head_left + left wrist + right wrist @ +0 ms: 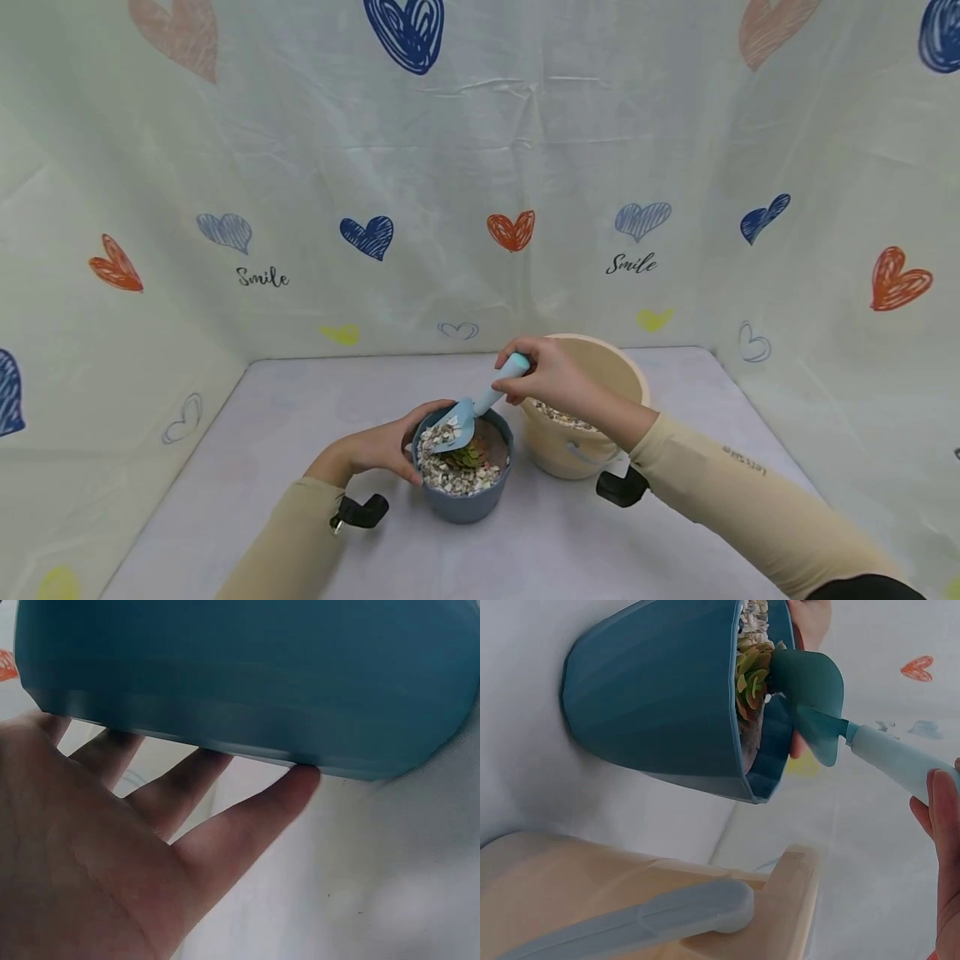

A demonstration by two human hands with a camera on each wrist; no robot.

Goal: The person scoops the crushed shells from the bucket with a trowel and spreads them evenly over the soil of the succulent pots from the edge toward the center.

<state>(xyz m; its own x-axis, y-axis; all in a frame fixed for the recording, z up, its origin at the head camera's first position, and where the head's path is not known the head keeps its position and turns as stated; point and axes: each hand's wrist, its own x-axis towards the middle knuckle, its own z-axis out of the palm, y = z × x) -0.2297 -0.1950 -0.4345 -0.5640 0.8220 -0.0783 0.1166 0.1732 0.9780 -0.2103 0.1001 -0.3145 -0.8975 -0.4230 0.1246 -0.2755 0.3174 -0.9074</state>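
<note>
A blue flowerpot (461, 507) stands on the table, holding a small green and reddish succulent (751, 681) with pale gravel (456, 478) around part of it. My left hand (381, 446) holds the pot's left side, its fingers spread along the wall (217, 675). In my right hand (553, 377) is the handle of a light blue trowel (495, 398), gripped from above. The trowel's blade (810, 690) tilts down over the rim, beside the succulent, with some gravel at it. Brownish soil shows on the pot's right side.
A cream bucket (568, 457) with a grey handle (697, 911) stands right of the pot, under my right forearm. Gravel (558, 415) lies inside it. Behind the white table (315, 392) hangs a heart-printed curtain (465, 158).
</note>
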